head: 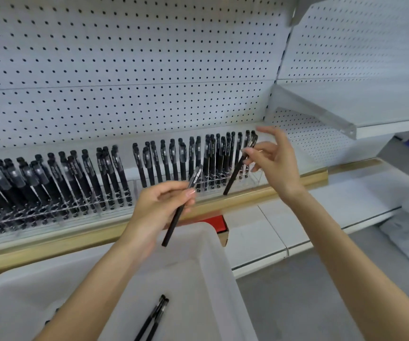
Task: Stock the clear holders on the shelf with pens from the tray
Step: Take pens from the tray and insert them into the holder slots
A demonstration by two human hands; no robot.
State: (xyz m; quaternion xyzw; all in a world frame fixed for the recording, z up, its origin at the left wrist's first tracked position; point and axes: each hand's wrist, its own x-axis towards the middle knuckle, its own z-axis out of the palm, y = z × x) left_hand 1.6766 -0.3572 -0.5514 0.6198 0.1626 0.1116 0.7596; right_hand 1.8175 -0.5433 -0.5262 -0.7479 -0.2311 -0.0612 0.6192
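The left hand (pixel 156 212) is gripping a black pen (pixel 173 225) between thumb and fingers, slanted, above the tray's (pixel 205 254) far rim. The right hand (pixel 277 166) is pinching a second pen (pixel 234 174), other fingers spread, at the right end of the clear holders (pixel 256 177), which are standing full of pens on the shelf (pixel 50 249). Two more pens (pixel 154 318) are lying in the near tray.

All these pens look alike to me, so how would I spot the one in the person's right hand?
Follow the white pegboard down to the clear holders of upright black pens. At their right end, the right hand pinches a single pen. Unlike its neighbours, it hangs slanted, outside any slot.
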